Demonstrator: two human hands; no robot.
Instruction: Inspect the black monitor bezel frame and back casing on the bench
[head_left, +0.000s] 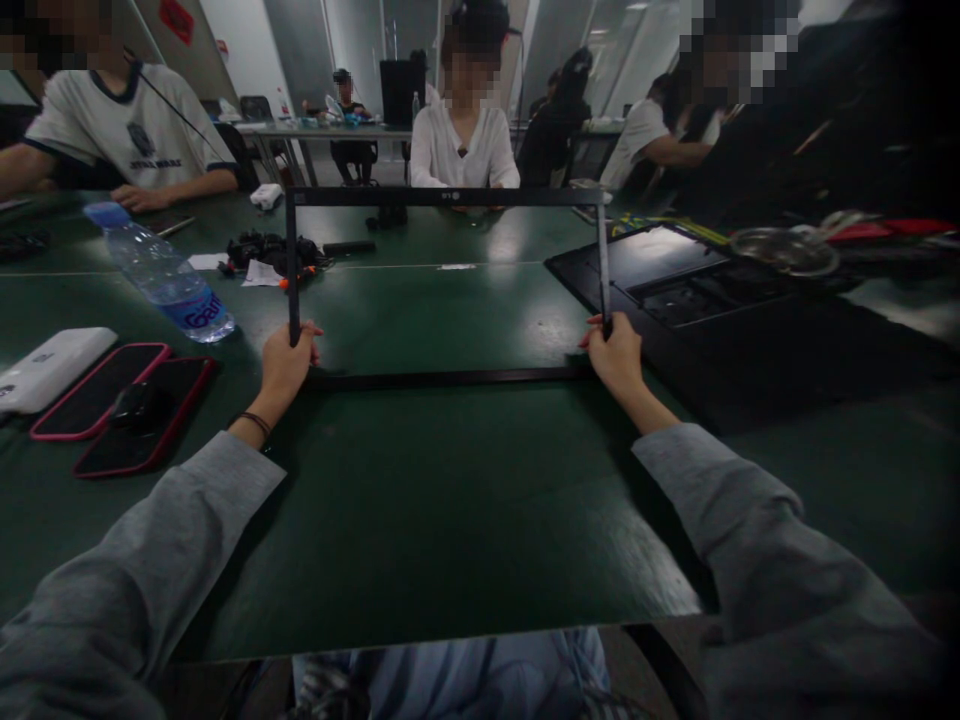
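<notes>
**Inspector:** Where is the item, and how is it held?

**Assistant:** The LG screen bezel (375,197) stands tilted up at the centre of view, over the green table (450,480). The left hand (286,365) pinches its side strip at eight o'clock; the right hand (619,352) pinches the opposite strip at four. Whether the lower strip touches the tabletop, I cannot tell.

**Inspector:** Assessment of handling?

**Assistant:** Sound, in my judgement: two-sided and near symmetrical. Grip pressure should be light and equal, with both wrists moving together; a slim frame like this probably twists or cracks if one side leads. Both grips sit low, so the top strip may sway.

**Inspector:** Materials and shapes?

**Assistant:** Bezel: a hollow rectangle, narrow, black, apparently plastic. Tabletop: smooth, with a dull sheen. At three o'clock, a flat black laptop casing (682,300) with recesses. At nine, a clear, ribbed water bottle (161,275), blue-capped, lying tilted.
</notes>
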